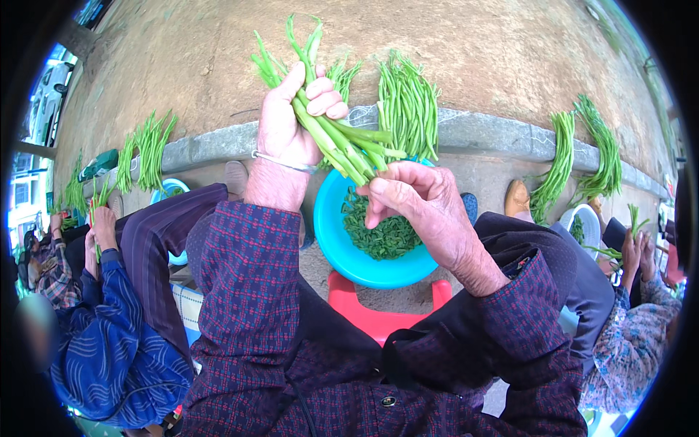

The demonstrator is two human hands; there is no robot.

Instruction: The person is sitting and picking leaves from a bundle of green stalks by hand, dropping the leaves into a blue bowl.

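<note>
My left hand (297,112) is closed around a bunch of green vegetable stems (333,139), whose leafy tips point up and away and whose thick ends point down to the right. At those ends, the thumb and fingers of my right hand (418,202) pinch together on a stem end. Below both hands is a turquoise plastic basin (341,254) with short cut green pieces (382,235) in it; my right hand hides part of them. A red plastic stool (360,319) shows between my legs, near the basin.
More stems (408,106) lie across the stone kerb (480,131) beyond the basin, with further bundles (598,147) to the right and left (153,150). A person in a blue patterned jacket (117,338) sits at left, another person (636,333) at right, a white basket (592,224) nearby.
</note>
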